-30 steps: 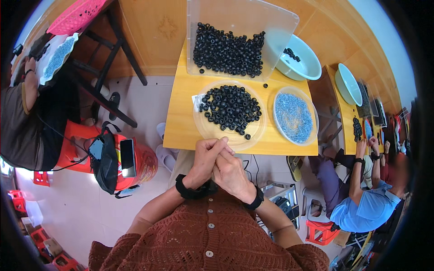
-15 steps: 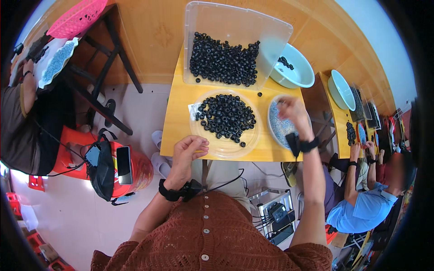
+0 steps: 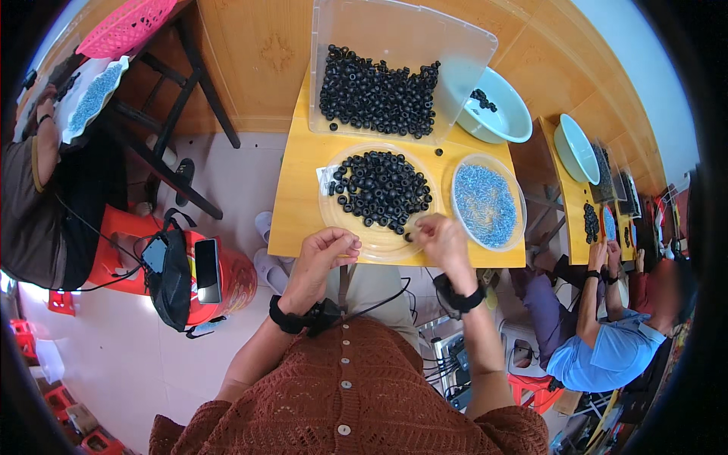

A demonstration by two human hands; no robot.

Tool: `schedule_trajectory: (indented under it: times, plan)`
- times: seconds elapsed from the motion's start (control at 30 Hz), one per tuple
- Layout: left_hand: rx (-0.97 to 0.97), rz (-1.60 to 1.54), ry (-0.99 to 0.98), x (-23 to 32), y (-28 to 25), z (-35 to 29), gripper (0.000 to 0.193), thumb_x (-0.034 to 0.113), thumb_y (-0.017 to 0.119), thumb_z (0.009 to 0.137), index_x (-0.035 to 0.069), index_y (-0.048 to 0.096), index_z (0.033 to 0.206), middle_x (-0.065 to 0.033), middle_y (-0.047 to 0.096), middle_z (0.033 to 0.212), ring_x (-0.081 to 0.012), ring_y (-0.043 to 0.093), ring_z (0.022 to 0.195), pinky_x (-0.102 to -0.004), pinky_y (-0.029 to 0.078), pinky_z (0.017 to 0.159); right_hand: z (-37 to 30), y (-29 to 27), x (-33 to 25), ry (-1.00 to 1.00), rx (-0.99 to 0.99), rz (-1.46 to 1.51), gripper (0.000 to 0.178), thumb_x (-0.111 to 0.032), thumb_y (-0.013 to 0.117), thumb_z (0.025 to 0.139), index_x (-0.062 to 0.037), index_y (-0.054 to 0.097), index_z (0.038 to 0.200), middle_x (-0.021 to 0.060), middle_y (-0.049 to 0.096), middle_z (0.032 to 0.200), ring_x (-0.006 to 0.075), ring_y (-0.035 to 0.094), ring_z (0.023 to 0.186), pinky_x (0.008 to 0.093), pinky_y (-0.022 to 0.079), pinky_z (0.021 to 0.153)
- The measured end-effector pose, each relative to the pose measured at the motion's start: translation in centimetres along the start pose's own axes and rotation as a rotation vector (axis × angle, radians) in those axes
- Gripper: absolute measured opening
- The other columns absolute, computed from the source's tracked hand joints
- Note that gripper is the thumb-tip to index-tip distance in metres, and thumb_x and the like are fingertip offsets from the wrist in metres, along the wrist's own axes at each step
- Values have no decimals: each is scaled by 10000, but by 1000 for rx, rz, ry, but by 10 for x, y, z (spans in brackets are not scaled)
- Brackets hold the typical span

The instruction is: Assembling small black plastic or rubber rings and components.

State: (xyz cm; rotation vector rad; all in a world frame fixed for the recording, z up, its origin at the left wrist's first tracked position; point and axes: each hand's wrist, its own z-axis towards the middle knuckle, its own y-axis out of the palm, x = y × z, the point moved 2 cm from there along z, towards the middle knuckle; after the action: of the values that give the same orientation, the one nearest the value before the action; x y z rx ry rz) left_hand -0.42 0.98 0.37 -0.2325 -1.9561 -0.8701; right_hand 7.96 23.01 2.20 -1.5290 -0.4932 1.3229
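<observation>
My left hand (image 3: pixel 327 254) hovers at the near left rim of a clear round plate (image 3: pixel 360 241), thumb and forefinger pinched; whatever they hold is too small to make out. A heap of round black beads (image 3: pixel 383 186) with holes fills the plate. My right hand (image 3: pixel 444 243), slightly blurred, is over the plate's near right edge. Its fingers are drawn together, close to a single black bead (image 3: pixel 408 237) apart from the heap; anything inside them is hidden. To the right, an oval clear dish (image 3: pixel 523 220) carries tiny blue beads (image 3: pixel 485 201).
Behind the plate, a clear plastic box (image 3: pixel 394 30) on its side spills black beads. A pale blue basin (image 3: pixel 512 114) stands back right on the yellow table (image 3: pixel 292 205). People sit at both sides. A red stool (image 3: pixel 227 284) bears a phone and black bag.
My right hand has come left and nearer, from over the dish of blue beads to the plate's near right edge. The blue beads now show fully. My left hand stays almost where it was.
</observation>
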Motion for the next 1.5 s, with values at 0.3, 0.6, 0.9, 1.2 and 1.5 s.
schedule_trajectory:
  times: [0.3,0.6,0.9,1.2,1.5]
  plan:
    - [-49,29,-73,-12,5,3,176,165,575,863,20,600,960,-65,630,910,-109,595,812,-255,491,762,-18,19,-21,-54,38,44,157,-36,655,656,-19,648,811,120,569,765,295,535,783,392,445,699]
    - [-190,-9,-95,-23,16,4,208,126,602,845,9,601,1017,-51,627,924,-106,598,813,-244,501,738,-43,17,-82,-259,127,293,211,-1,633,658,-17,641,868,110,566,759,286,526,754,359,437,693]
    - [-104,-30,-110,-16,2,-1,174,79,581,850,-10,603,998,-86,643,860,-127,620,723,-250,528,693,4,-32,38,143,302,159,225,-20,652,659,1,651,883,163,622,814,311,611,715,376,488,701]
    - [-117,8,-173,-19,9,1,176,91,587,849,-10,604,992,-82,647,861,-121,620,725,-245,528,695,32,-32,88,77,38,-171,258,-58,647,672,-80,660,929,153,605,970,351,588,892,395,484,771]
    - [-119,-4,-192,-18,8,4,187,105,611,837,-8,607,986,-86,646,879,-118,622,747,-242,529,701,43,-40,110,41,27,-193,230,-20,676,648,-51,638,873,113,601,660,242,630,717,307,519,655]
